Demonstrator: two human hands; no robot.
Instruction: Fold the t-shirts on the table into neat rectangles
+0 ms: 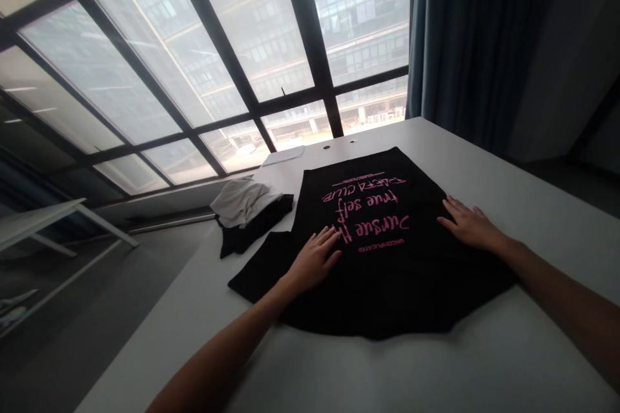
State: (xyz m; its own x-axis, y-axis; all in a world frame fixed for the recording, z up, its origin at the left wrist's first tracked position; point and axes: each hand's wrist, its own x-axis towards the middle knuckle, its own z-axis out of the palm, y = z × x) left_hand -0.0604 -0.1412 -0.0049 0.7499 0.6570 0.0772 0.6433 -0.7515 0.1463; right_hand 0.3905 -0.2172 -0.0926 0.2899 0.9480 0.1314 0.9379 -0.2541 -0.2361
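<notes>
A black T-shirt (pixel 382 297) with pink lettering lies spread out on the white table (pixel 310 374), its print upside down from where I look. My left hand (pixel 314 259) rests flat on the shirt's left part, fingers stretched over the edge of the lettering. On the shirt's right edge lies my right hand (pixel 469 224), palm down with the thumb apart from the fingers. Neither hand grips the cloth. One sleeve sticks out toward the left; the right one is partly covered by my right forearm.
Crumpled grey-white cloth (pixel 245 200) lies on black cloth (pixel 256 229) at the table's left edge. A flat pale sheet (pixel 285 155) and small round fittings sit at the far end. Large windows (pixel 252 26), a blue curtain (pixel 465 45) and another white table (pixel 43 219) surround it.
</notes>
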